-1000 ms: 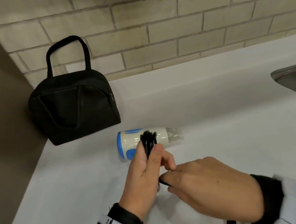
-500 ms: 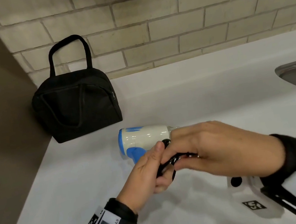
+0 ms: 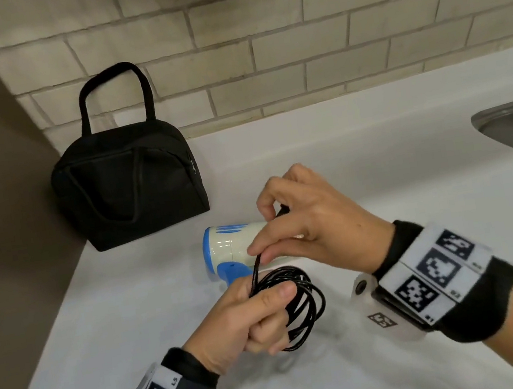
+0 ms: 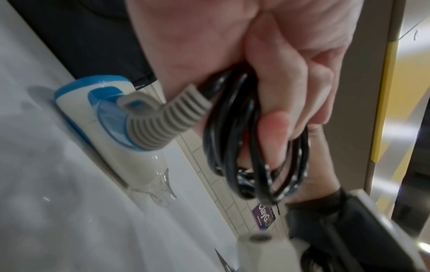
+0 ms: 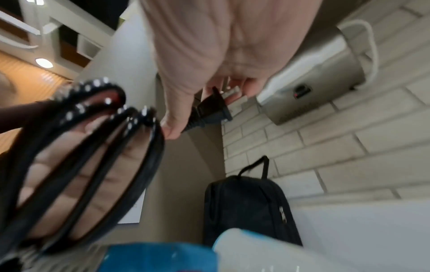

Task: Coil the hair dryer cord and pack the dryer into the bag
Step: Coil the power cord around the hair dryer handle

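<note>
My left hand (image 3: 241,321) is nearest to me, clenched around the gathered loops of the black cord (image 3: 299,305); the coil hangs out past my knuckles, clear of the white counter (image 3: 379,174). One strand rises from the coil to my right hand (image 3: 312,219), just beyond and above. There my thumb and fingers grasp the cord's end, with the plug (image 5: 214,108) held inside the curled fingers. Directly beneath my right hand, the white-and-blue hair dryer (image 3: 227,249) lies on its side on the counter, its grey ribbed cord sleeve (image 4: 167,117) running up into my left palm. Farther out, beyond and left of both hands, the black bag (image 3: 129,184) stands upright against the brick wall (image 3: 323,32).
</note>
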The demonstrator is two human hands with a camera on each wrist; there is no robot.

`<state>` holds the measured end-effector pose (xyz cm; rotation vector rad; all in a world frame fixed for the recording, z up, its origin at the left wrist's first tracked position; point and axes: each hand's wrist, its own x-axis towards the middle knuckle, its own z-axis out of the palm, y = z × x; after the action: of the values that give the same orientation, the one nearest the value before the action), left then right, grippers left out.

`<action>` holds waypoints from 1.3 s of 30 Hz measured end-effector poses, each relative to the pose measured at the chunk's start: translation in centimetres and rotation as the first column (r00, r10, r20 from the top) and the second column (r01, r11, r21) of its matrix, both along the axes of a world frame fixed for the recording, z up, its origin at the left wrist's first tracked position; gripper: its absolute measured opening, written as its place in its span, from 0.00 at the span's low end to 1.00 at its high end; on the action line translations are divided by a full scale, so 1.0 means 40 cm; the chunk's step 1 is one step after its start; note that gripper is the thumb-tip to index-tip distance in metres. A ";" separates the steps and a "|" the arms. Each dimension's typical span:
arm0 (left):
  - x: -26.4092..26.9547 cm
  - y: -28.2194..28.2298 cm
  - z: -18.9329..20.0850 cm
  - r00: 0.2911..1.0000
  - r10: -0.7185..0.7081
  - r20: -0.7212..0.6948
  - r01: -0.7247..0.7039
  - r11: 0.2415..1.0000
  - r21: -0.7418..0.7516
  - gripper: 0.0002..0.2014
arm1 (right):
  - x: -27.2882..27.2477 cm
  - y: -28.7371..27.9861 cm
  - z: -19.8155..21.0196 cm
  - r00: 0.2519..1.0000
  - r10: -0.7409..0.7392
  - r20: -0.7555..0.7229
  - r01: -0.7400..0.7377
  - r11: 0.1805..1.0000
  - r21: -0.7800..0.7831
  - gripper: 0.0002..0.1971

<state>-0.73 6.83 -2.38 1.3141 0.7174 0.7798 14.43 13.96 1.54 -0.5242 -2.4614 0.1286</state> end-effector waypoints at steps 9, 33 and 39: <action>-0.035 0.012 0.022 0.973 0.183 0.139 -0.182 0.983 -0.017 0.27 | -0.007 -0.069 -0.069 0.928 -0.168 -0.333 -0.213 0.494 -0.843 0.12; 0.026 0.022 0.036 0.688 0.689 -0.226 -0.619 0.721 0.311 0.09 | -0.015 -0.124 -0.108 0.857 -0.328 -0.396 -0.019 0.749 -0.662 0.10; 0.033 0.013 0.033 0.643 0.741 -0.191 -0.655 0.662 0.364 0.05 | -0.025 -0.126 -0.102 0.864 -0.325 -0.383 0.003 0.765 -0.644 0.18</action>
<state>0.58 7.35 -1.07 1.4165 1.5010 1.3444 13.45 8.92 -2.52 -0.8754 -1.8229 0.9227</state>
